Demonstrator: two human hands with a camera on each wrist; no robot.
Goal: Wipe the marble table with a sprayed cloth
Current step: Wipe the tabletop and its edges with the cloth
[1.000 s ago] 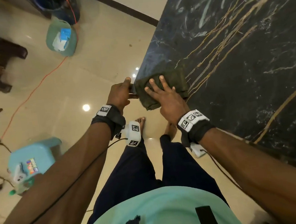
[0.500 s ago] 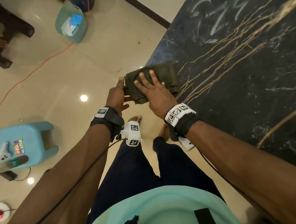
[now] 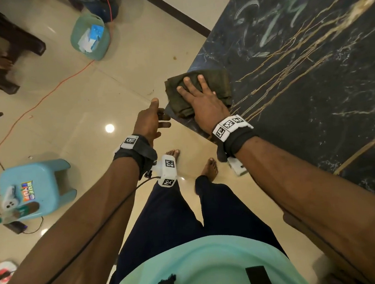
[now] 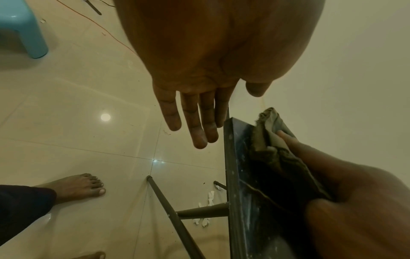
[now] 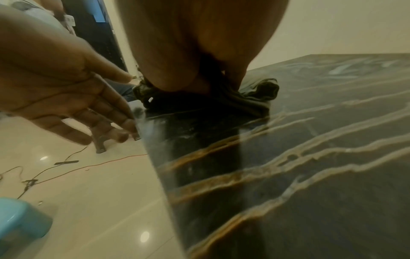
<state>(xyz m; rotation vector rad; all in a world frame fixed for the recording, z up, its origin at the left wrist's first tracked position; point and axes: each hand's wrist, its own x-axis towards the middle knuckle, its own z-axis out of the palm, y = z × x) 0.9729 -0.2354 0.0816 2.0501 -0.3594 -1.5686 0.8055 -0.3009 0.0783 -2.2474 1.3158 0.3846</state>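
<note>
The table (image 3: 316, 111) is a big slab of black marble shot through with gold and white veins, glossy, with pale greenish smears across its far part. Near its corner lies the cloth (image 3: 213, 82), a dark olive rag folded into a thick rumpled pad with frayed edges, its left side right at the table's edge. The right hand (image 3: 203, 103) lies flat on top of the cloth, fingers straight and spread, pressing it onto the marble. The left hand (image 3: 150, 120) hangs just off the table's edge, fingers straight and loose, gripping nothing; its fingertips come close to the edge, and I cannot tell whether they touch. On the tiled floor (image 3: 76, 120) to the left stands a blue stool (image 3: 35, 188).
</note>
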